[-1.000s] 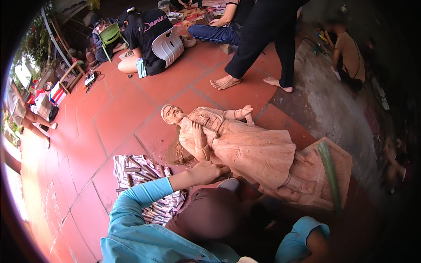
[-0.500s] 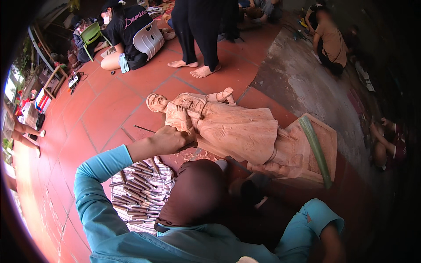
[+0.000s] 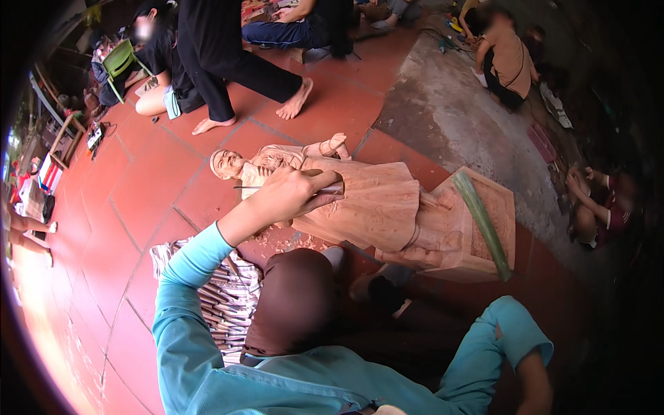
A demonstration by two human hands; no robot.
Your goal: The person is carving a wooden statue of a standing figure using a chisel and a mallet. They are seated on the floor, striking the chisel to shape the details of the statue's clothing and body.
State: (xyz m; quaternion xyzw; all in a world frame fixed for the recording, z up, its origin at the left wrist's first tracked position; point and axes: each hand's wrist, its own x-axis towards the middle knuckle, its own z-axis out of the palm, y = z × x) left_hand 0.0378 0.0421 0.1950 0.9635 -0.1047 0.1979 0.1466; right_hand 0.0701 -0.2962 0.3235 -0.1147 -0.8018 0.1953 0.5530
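My left hand (image 3: 294, 194), in a rolled teal sleeve, is closed round a carving chisel (image 3: 335, 189). Its handle sticks out at the right of my fingers, and a thin dark blade shows on the left. The hand is over the chest of a pale wooden statue (image 3: 366, 200), a robed figure lying on its back with its head to the left; whether the chisel touches the wood cannot be told. A square carved base (image 3: 477, 252) forms the right end, with a long green strip (image 3: 482, 225) across it. At lower right my right forearm (image 3: 536, 387) shows, its hand out of frame.
Many wooden-handled carving tools (image 3: 232, 304) lie on a striped cloth at left, beside a blurred dark-brown rounded shape (image 3: 290, 304). Wood shavings (image 3: 290, 243) litter the red tiles. Across the floor are a barefoot walker (image 3: 294, 100), a green chair (image 3: 119, 59) and several seated people.
My left hand has risen and moved right with the chisel, from beside the statue's arm to over its chest. The barefoot person has stepped left. The whole view has shifted slightly.
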